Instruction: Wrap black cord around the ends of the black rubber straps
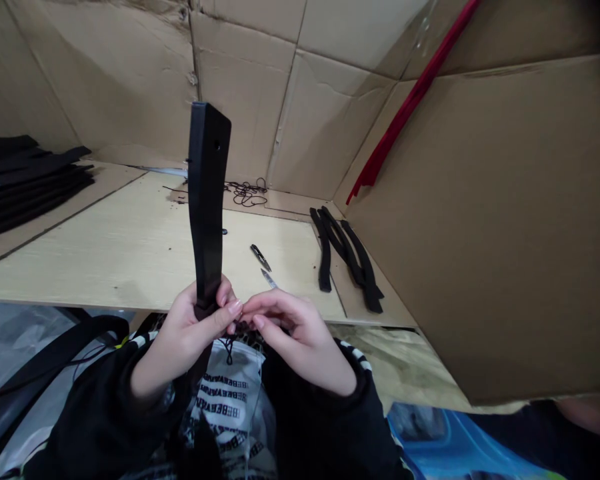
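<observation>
My left hand [187,330] is wrapped around a long, black, slightly curved bar [209,200] with a small hole near its top end. The bar stands nearly upright in front of me. Close to my left thumb, my right hand [300,333] has its thumb and fingers drawn together at a thin black cord [229,350], part of which hangs in a loop beneath the hands. The fingertips hide how the cord meets the bar. Beyond the hands, on the pale board, lie a small black pointed tool [260,257] and a thin blade [269,279].
Several black curved bars [350,257] lie at the right of the pale board [105,247]. A stack of black bars [30,183] is at the far left. Tangled black cord [247,193] lies at the back. Cardboard walls [505,233] enclose the table; a red strip [410,107] hangs there.
</observation>
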{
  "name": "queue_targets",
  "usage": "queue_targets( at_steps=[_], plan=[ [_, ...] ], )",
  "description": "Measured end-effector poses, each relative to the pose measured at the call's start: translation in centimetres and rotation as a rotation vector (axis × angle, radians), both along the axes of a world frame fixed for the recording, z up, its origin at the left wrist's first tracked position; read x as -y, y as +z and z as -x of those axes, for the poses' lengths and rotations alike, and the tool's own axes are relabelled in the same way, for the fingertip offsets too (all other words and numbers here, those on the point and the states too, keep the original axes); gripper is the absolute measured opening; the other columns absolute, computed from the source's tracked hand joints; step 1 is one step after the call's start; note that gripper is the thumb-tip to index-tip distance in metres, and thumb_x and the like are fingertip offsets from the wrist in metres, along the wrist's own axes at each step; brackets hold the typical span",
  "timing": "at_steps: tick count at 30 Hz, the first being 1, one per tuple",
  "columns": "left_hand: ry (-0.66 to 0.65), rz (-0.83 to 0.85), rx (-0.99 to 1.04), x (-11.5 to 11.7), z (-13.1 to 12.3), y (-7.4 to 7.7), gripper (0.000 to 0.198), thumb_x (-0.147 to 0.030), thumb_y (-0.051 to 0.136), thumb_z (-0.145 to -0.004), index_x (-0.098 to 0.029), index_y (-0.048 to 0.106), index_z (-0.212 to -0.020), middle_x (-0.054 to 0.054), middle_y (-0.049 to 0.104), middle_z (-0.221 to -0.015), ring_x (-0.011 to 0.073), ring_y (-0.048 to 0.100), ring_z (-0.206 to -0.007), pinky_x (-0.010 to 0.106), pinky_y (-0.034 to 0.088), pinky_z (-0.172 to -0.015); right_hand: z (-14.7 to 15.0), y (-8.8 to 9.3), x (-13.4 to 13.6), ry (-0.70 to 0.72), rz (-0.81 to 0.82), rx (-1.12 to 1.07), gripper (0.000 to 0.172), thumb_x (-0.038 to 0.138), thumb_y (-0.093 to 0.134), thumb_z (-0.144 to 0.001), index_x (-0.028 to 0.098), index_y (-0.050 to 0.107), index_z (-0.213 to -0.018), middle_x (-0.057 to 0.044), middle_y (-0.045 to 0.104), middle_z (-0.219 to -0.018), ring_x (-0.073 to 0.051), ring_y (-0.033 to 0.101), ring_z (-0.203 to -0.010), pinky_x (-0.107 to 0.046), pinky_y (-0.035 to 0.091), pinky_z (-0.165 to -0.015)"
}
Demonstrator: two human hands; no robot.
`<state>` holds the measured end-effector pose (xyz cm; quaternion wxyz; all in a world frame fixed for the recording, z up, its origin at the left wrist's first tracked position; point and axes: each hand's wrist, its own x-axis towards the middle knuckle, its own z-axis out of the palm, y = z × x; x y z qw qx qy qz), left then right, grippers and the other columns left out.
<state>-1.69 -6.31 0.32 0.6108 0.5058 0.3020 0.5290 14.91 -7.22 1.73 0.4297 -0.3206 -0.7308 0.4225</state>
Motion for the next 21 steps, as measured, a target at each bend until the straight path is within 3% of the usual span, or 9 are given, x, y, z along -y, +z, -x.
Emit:
queue_targets(
  at_steps=[5,12,15,18,21],
  plan=[
    [0.012,0.019,0.019,-0.1,0.0,-0.1,0.022,-0.022,0.064,-0.078,-0.020,0.045,-0.069,-0.005,0.045,-0.061,0.0066,0.045,-0.051,0.015,0.037,-0.047,0.1,-0.3,-0.1,0.025,-0.035,0.010,0.021,0.017,0.063,-0.079,0.016,0.059,-0.099,-0.004,0.069,-0.089,-0.012,0.068,-0.081,-0.023,0.058,-0.074],
    [0.055,0.017,-0.002,0.1,-0.2,0.3,0.023,-0.022,0.064,-0.078,-0.020,0.044,-0.069,-0.007,0.041,-0.059,0.0048,0.037,-0.049,0.013,0.032,-0.044,0.9,-0.4,0.4,-0.174,-0.520,0.205,0.010,0.019,0.061,-0.082,0.016,0.061,-0.091,-0.003,0.069,-0.082,-0.013,0.065,-0.074,-0.026,0.056,-0.070],
    [0.092,0.027,-0.006,0.0,-0.3,0.4,0.023,-0.022,0.065,-0.077,-0.020,0.044,-0.069,-0.007,0.041,-0.058,0.0048,0.036,-0.048,0.013,0.031,-0.044,1.4,-0.7,0.8,-0.233,-0.695,0.313,0.014,0.013,0.056,-0.084,0.013,0.061,-0.097,-0.007,0.069,-0.086,-0.015,0.063,-0.077,-0.029,0.055,-0.074],
    [0.132,0.002,-0.020,-0.1,-0.3,0.5,0.023,-0.021,0.065,-0.077,-0.019,0.044,-0.068,-0.007,0.041,-0.058,0.0039,0.033,-0.046,0.013,0.029,-0.042,1.6,-1.1,1.0,-0.257,-0.812,0.356,0.019,0.008,0.054,-0.082,0.010,0.060,-0.100,-0.009,0.068,-0.088,-0.016,0.062,-0.080,-0.030,0.054,-0.075],
    [0.121,0.008,-0.024,-0.1,-0.2,0.4,0.023,-0.021,0.066,-0.077,-0.020,0.044,-0.068,-0.007,0.043,-0.058,0.0038,0.037,-0.046,0.013,0.030,-0.042,1.3,-1.1,0.9,-0.264,-0.826,0.349,0.018,0.007,0.054,-0.081,0.013,0.061,-0.096,-0.007,0.068,-0.082,-0.015,0.061,-0.074,-0.028,0.054,-0.070]
  ],
)
